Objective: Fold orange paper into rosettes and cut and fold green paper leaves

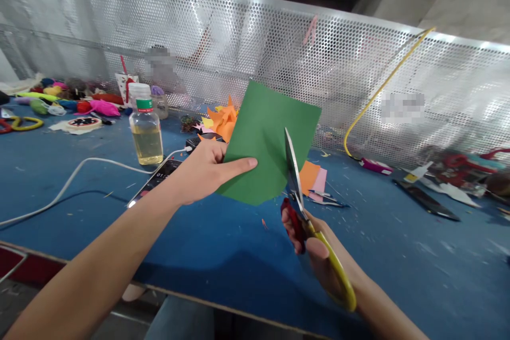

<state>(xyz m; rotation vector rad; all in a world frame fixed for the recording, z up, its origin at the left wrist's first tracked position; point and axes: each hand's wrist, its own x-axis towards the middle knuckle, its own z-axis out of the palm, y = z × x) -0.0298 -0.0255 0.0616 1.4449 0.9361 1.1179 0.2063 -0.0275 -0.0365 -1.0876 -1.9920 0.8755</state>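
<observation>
One bottle (145, 127) half-full, yellow liquid; left hand (207, 170) pinches green paper (271, 138), right hand (319, 255) grips scissors (294, 172).

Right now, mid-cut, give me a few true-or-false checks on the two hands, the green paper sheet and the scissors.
1. The left hand holds the green paper sheet up off the blue table. True.
2. The right hand grips a craft knife. False: it grips scissors with yellow and red handles.
3. The scissors' blade crosses the lower right part of the green paper sheet. True.
4. The clear plastic bottle of yellowish liquid lies on its side. False: it stands upright on the blue table, with a white cap on, to the left of the left hand.
</observation>
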